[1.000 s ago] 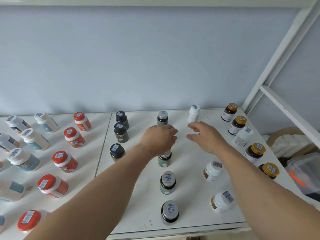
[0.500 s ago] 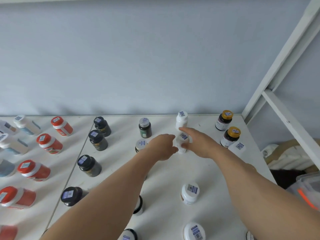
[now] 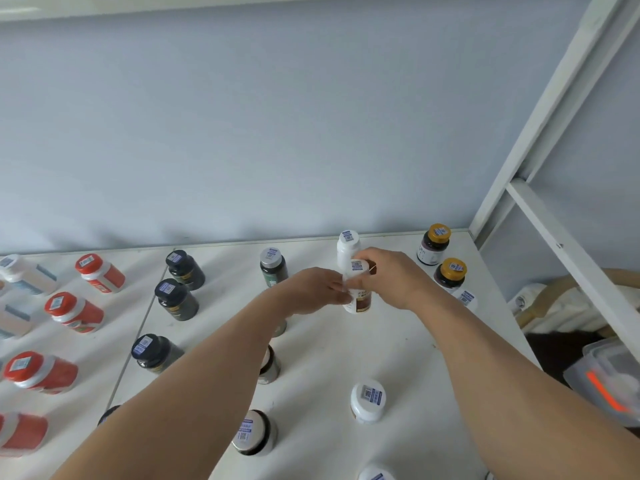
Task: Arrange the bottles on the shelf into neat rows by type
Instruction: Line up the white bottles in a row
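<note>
You've got the small white plastic bottle with the white cap and brown label [image 3: 356, 289] between both hands, just in front of the tall plain white bottle [image 3: 347, 251] at the back of the white shelf [image 3: 398, 341]. Your right hand [image 3: 394, 282] wraps it from the right, fingers curled round the cap and upper body; your left hand [image 3: 311, 289] has fingertips pinching its left side. Can't tell if its base is on the shelf or just off it.

Looks light, rigid, smooth plastic, prob. slippery on the glossy label. Top-heavy-ish, narrow base, so it'll tip easily. Hold it at mid-body w/ thumb opposite fingers, not by the cap alone. Set it straight down in front of the tall bottle, in line w/ the white-capped squat jar [image 3: 367, 400] nearer you.
</note>
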